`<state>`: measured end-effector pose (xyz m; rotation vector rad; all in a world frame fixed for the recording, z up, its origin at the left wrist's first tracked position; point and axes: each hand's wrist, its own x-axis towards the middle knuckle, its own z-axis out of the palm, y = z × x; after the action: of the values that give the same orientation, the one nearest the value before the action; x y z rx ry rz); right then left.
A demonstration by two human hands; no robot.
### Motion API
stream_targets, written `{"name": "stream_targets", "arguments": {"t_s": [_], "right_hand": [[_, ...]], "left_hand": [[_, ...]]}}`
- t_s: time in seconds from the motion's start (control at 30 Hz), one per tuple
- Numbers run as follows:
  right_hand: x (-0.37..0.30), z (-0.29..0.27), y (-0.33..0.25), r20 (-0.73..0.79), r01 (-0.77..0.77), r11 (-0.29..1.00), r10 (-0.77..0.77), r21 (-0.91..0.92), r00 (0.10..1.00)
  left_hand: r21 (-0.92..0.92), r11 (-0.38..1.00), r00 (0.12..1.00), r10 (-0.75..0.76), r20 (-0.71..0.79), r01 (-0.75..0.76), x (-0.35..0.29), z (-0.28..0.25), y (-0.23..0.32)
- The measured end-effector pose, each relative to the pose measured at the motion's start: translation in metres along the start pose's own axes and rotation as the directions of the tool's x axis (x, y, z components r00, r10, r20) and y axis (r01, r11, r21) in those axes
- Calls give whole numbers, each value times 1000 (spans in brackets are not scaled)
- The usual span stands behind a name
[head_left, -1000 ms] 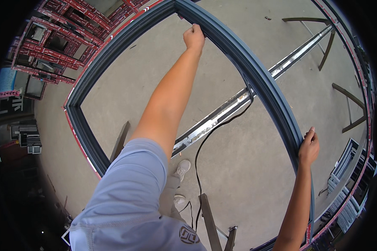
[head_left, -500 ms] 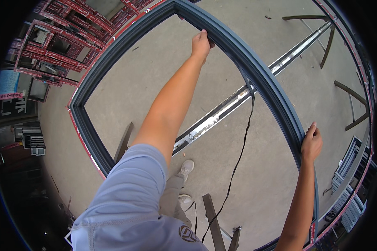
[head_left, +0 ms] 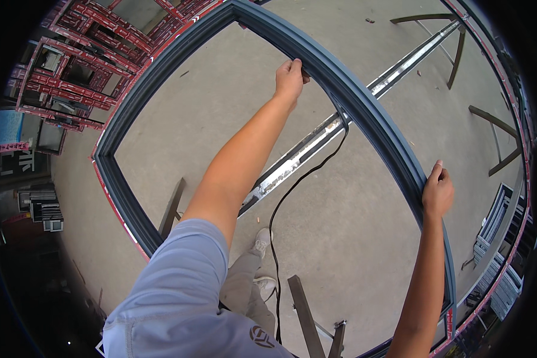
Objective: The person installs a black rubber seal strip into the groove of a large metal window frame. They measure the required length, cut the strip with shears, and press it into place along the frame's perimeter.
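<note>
A large dark grey window frame (head_left: 370, 110) lies in front of me, its profile grooved. My left hand (head_left: 292, 80) reaches across the opening to the far side, thumb on top and fingers curled at the inner edge. A thin black strip (head_left: 296, 182), apparently rubber, leaves that edge a little right of the hand and hangs in a loose curve down towards my feet. At the right, my right hand (head_left: 438, 194) is closed against the frame's outer edge, thumb pointing up. The undersides of both hands are hidden.
A scuffed metal rail (head_left: 304, 152) passes beneath the frame. Brown stand legs (head_left: 304, 316) are near my feet, with more stand legs (head_left: 456, 59) at the far right. Red-wrapped frames (head_left: 71, 77) are stacked at the left, and grey profiles (head_left: 498, 268) at the right.
My left hand has slid nearer and rightward along the inner edge. The hanging black strip has swung left and bowed. The right hand keeps its place at the frame while the view shifts slightly.
</note>
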<state>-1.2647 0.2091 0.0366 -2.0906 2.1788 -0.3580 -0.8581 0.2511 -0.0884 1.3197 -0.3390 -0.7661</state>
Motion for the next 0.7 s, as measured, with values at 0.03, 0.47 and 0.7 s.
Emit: {"name": "stream_targets", "arguments": {"t_s": [0.03, 0.47, 0.7], "right_hand": [[0, 0, 0, -3, -1, 1000, 1, 4, 1000], [-1, 0, -1, -16, 14, 1000, -14, 15, 1000], [-2, -2, -4, -18, -6, 999, 5, -32, 1000]], "left_hand": [[5, 1000, 1000, 19, 3, -19, -1, 1, 0], [-10, 1000, 999, 17, 45, -17, -23, 14, -6], [-61, 998, 992, -17, 123, 25, -25, 10, -7]]}}
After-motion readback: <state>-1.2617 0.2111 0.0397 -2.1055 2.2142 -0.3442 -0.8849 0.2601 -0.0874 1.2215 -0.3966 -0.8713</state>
